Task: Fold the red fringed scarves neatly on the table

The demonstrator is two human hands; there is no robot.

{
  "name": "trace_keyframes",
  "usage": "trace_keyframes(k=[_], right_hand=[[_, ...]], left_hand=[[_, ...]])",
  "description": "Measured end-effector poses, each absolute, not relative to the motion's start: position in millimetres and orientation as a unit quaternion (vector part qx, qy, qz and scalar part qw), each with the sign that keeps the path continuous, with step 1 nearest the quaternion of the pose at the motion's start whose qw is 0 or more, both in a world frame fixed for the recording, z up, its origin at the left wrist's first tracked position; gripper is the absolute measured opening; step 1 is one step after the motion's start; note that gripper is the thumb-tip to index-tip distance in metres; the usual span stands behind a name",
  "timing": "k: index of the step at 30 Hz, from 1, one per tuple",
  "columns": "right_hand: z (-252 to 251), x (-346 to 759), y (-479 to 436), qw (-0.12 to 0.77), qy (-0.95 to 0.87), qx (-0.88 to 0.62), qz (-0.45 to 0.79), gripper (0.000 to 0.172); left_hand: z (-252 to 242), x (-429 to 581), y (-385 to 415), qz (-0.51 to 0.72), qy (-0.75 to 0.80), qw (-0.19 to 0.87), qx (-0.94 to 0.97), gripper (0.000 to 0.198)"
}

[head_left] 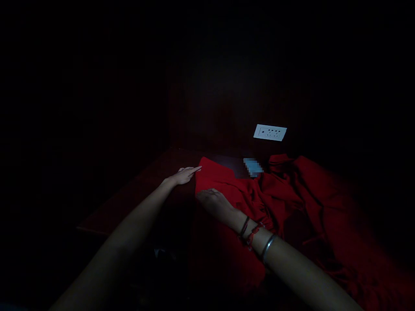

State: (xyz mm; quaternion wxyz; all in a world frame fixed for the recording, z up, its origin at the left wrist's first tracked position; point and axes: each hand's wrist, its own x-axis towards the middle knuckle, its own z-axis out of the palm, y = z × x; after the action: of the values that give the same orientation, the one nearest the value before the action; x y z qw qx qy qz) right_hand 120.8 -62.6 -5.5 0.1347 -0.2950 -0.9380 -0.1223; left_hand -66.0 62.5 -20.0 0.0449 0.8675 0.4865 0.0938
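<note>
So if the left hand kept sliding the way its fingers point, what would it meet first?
The left hand points right, at the near corner of the red cloth; its fingertips look already at that edge. Depth is hard to judge in the dim light.

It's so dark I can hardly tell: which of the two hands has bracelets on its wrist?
The right hand, lying flat on the red cloth, has bracelets at its wrist. The left hand, touching the cloth's far corner, has a bare wrist.
</note>
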Motion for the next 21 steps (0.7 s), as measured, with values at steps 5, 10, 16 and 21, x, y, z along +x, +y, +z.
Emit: trace_keyframes(k=[5,10,16,21], right_hand=[[-3,122,-81,0.188,-0.936,-0.286,-0.078,0.021],[-3,121,-101,0.136,-0.951,-0.267,-0.074,0.029],[2,138,-100,0.147,-0.921,-0.359,-0.018,0.047],[-3,188,-97,0.091,-0.856,-0.508,-0.025,0.057]], left_hand=[[-16,-66,63,0.058,0.490,0.047,0.869,0.046],[-11,-63,58,0.047,0.475,0.061,0.877,0.044],[0,-67,43,0.191,0.406,0.105,0.888,0.036],[-1,-62,41,0.209,0.368,0.180,0.888,0.032]])
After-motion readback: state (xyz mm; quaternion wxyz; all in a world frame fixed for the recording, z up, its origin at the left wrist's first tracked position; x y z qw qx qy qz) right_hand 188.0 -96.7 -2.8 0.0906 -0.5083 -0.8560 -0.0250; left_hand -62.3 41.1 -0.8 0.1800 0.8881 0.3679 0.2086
